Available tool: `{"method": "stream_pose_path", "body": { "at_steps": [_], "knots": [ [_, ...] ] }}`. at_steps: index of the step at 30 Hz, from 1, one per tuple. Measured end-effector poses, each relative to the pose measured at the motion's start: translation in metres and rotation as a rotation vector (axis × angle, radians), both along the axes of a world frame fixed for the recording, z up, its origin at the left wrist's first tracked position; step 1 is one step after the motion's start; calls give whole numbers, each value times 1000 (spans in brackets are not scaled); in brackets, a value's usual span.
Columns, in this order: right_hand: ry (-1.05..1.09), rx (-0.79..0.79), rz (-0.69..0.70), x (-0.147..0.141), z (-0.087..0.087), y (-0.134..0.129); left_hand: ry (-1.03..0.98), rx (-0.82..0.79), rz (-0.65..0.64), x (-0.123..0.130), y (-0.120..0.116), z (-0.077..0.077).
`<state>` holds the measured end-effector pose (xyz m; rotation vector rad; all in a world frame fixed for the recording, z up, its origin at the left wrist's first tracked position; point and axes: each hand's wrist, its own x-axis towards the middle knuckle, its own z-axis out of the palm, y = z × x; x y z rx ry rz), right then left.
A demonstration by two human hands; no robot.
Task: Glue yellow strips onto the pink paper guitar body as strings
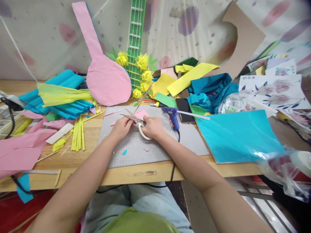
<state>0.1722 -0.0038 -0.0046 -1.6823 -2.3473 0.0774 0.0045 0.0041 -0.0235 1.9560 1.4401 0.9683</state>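
Over the grey cutting mat (155,152), my right hand (153,127) grips white-handled scissors (143,132). Their blades are spread apart and point up and to the left, close to my left hand (122,127). The fingers of my left hand are pinched together by the blades; what they hold is too small to make out. Behind the blades lies a small pink piece of paper (141,113). A thin brownish strip (145,95) slants up from the blades; I cannot tell whether it is held. A blue glue gun (173,117) with a white glue stick lies right of my right hand.
A pink banjo-shaped cutout (109,81) and a green guitar-like piece (135,48) with yellow paper flowers lean at the back. Yellow rolled strips (78,134) and pink paper (21,149) lie left. A phone (185,110) and a blue sheet (239,136) lie right.
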Motion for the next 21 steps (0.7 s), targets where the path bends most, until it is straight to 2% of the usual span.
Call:
{"method": "stream_pose_path", "body": {
  "at_steps": [3,6,10,14,21],
  "knots": [
    [16,34,-9,0,0,1,-31,20,25,2,2,-2],
    [47,71,25,3,-2,4,-89,-3,-39,0,4,-4],
    [79,80,94,7,-7,7,-14,0,-104,-3,4,-3],
    [91,97,106,8,-8,7,-29,8,-175,-3,3,0],
    [52,54,89,8,-4,4,20,-26,-170,-7,3,-1]
  ]
}}
